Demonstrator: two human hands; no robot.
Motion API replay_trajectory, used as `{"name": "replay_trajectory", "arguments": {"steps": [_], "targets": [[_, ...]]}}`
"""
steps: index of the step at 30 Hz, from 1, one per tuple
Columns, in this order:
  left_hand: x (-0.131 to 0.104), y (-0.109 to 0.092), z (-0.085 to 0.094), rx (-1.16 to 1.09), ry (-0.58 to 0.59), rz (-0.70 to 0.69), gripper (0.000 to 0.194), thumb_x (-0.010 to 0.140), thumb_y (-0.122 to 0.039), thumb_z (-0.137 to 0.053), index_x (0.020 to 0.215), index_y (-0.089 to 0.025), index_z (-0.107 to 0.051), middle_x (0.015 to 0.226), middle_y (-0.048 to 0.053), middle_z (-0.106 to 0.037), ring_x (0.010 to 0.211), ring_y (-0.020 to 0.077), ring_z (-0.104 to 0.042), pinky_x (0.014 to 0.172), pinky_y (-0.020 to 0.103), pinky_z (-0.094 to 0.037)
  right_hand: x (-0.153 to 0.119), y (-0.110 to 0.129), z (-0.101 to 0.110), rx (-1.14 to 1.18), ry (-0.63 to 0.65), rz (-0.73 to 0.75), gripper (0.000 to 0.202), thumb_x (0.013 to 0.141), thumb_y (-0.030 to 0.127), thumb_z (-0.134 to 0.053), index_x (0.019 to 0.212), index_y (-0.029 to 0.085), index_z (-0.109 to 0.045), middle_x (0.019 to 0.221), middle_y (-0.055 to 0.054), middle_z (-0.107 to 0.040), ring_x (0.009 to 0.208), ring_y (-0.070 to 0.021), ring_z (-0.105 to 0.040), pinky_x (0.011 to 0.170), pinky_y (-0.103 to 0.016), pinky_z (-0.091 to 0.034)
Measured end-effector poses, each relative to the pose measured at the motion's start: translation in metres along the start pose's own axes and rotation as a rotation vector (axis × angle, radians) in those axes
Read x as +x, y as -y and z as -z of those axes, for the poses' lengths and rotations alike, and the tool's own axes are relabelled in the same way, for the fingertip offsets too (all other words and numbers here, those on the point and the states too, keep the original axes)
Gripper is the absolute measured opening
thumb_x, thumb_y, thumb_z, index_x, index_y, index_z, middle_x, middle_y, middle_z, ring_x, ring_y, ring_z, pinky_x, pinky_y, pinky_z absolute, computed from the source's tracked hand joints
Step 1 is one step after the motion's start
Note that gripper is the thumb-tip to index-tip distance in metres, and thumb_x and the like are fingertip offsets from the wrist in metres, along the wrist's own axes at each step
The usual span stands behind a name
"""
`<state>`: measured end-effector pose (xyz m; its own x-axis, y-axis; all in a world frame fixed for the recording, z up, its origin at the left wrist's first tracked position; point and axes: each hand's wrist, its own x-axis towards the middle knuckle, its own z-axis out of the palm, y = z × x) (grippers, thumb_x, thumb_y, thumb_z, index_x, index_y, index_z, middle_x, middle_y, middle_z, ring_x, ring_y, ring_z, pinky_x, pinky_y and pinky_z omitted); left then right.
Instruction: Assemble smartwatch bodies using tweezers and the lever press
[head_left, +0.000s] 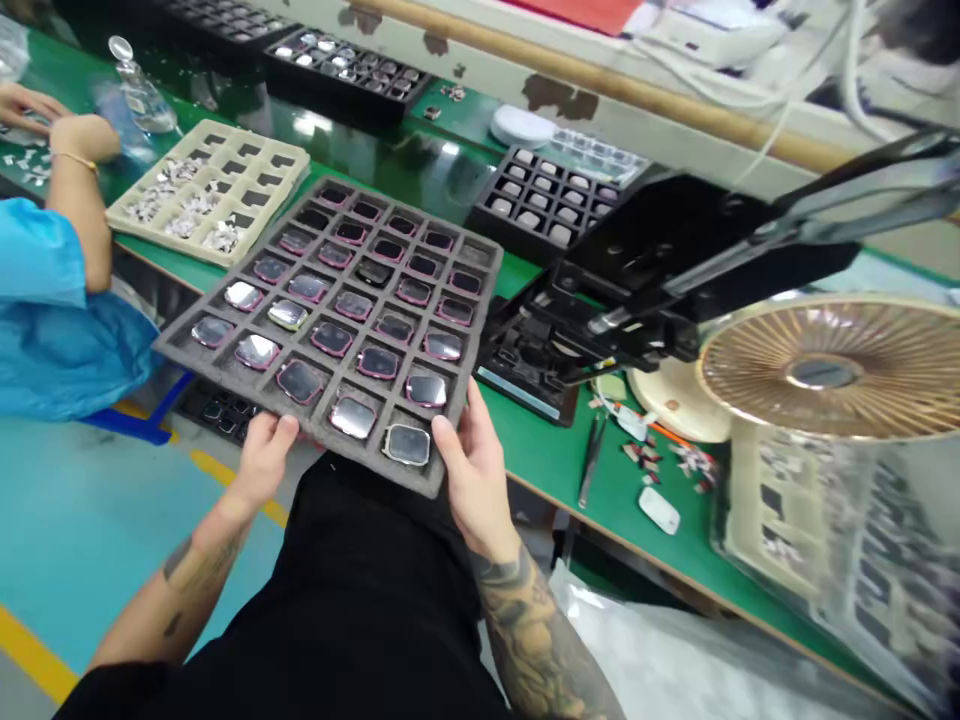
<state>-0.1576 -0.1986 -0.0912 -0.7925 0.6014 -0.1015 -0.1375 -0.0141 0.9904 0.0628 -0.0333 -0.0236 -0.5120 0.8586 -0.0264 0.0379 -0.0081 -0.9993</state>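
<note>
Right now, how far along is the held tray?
Looks done: grey tray mostly filled with rimmed parts. In hand: that tray, between left hand and right hand. Remaining: far-right corner pocket looks empty; can't tell whether it needs filling.

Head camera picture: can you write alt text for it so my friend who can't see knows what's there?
A person's left hand and right hand hold a gray tray of small shiny pieces by a green table. A black machine and a round fan are on the right; another person's arm is on the left.
</note>
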Motion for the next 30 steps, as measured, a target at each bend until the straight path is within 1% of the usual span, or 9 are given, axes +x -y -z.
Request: {"name": "replay_trajectory", "arguments": {"steps": [3, 6, 9, 12, 17, 22, 26, 28, 30], "targets": [[0.022, -0.011, 0.002, 0.029, 0.098, 0.038, 0.057, 0.087, -0.069, -0.092, 0.067, -0.02, -0.071, 0.062, 0.008, -0.072, 0.062, 0.0252, -0.074, 0.067, 0.036, -0.065, 0.015, 0.005, -0.001, 0.066, 0.024, 0.0, 0.093, 0.106, 0.058, -0.077, 0.184, 0.032, -0.033, 0.188, -0.004, -0.041, 0.175, -0.0272, -0.044, 0.144, -0.05, -0.045], [0.032, -0.018, -0.005, 0.057, 0.155, 0.049, 0.058, 0.088, -0.068, -0.091, 0.064, -0.018, -0.074, 0.063, 0.013, -0.075, 0.059, 0.0263, -0.075, 0.063, 0.036, -0.064, 0.026, 0.007, 0.006, 0.063, 0.071, -0.03, 0.099, 0.103, 0.061, -0.079, 0.185, 0.033, -0.03, 0.182, -0.006, -0.051, 0.162, -0.0309, -0.061, 0.132, -0.052, -0.059], [0.036, -0.022, -0.009, 0.093, 0.175, 0.035, 0.059, 0.088, -0.071, -0.089, 0.062, -0.02, -0.072, 0.061, 0.012, -0.075, 0.058, 0.0276, -0.075, 0.063, 0.037, -0.065, 0.03, 0.005, 0.017, -0.031, 0.099, -0.08, 0.106, 0.102, 0.065, -0.079, 0.187, 0.035, -0.024, 0.171, -0.011, -0.062, 0.118, -0.0276, -0.082, 0.095, -0.045, -0.076], [0.042, -0.024, -0.011, 0.142, 0.188, 0.007, 0.063, 0.089, -0.075, -0.084, 0.059, -0.022, -0.072, 0.059, 0.011, -0.074, 0.057, 0.0283, -0.075, 0.063, 0.038, -0.065, 0.033, 0.004, 0.025, -0.207, 0.072, -0.084, 0.106, 0.098, 0.061, -0.082, 0.186, 0.033, -0.028, 0.152, -0.014, -0.072, 0.077, -0.0179, -0.075, 0.06, -0.035, -0.068], [0.059, -0.029, -0.024, 0.292, 0.203, 0.006, 0.062, 0.096, -0.066, -0.076, 0.054, -0.02, -0.075, 0.056, 0.012, -0.073, 0.054, 0.026, -0.073, 0.062, 0.034, -0.06, 0.043, 0.009, 0.03, -0.477, -0.016, 0.093, 0.078, 0.105, 0.05, -0.077, 0.176, 0.033, -0.05, 0.127, -0.011, -0.076, 0.067, -0.0152, -0.064, 0.063, -0.036, -0.065], [0.058, -0.053, -0.027, 0.497, 0.158, 0.01, 0.062, 0.095, -0.059, -0.079, 0.048, -0.022, -0.065, 0.05, 0.005, -0.064, 0.048, 0.0178, -0.06, 0.054, 0.028, -0.043, 0.045, 0.011, 0.034, -0.655, -0.069, 0.3, 0.051, 0.108, 0.042, -0.072, 0.158, 0.034, -0.065, 0.13, -0.012, -0.069, 0.073, -0.0171, -0.066, 0.066, -0.038, -0.065], [0.048, -0.087, -0.02, 0.749, 0.052, -0.31, 0.053, 0.098, -0.058, -0.082, 0.06, -0.024, -0.068, 0.052, -0.002, -0.055, 0.047, 0.0139, -0.046, 0.053, 0.028, -0.035, 0.039, 0.009, 0.041, -0.707, 0.027, 0.486, 0.047, 0.105, 0.041, -0.076, 0.15, 0.034, -0.068, 0.118, -0.012, -0.069, 0.087, -0.0258, -0.073, 0.073, -0.043, -0.07], [0.062, -0.103, -0.02, 0.775, 0.011, -0.509, 0.035, 0.1, -0.053, -0.082, 0.076, -0.026, -0.081, 0.066, 0.0, -0.069, 0.055, 0.0172, -0.058, 0.06, 0.029, -0.044, 0.037, 0.007, 0.045, -0.716, 0.069, 0.531, 0.043, 0.104, 0.044, -0.077, 0.144, 0.032, -0.069, 0.11, -0.011, -0.068, 0.085, -0.0274, -0.074, 0.068, -0.043, -0.069], [0.095, -0.117, -0.022, 0.809, 0.027, -0.648, 0.023, 0.101, -0.049, -0.08, 0.098, -0.028, -0.09, 0.091, 0.006, -0.083, 0.077, 0.0249, -0.074, 0.077, 0.033, -0.056, 0.036, 0.005, 0.047, -0.714, 0.12, 0.556, 0.038, 0.103, 0.043, -0.078, 0.138, 0.032, -0.069, 0.101, -0.009, -0.068, 0.077, -0.0258, -0.072, 0.061, -0.04, -0.066]]}}
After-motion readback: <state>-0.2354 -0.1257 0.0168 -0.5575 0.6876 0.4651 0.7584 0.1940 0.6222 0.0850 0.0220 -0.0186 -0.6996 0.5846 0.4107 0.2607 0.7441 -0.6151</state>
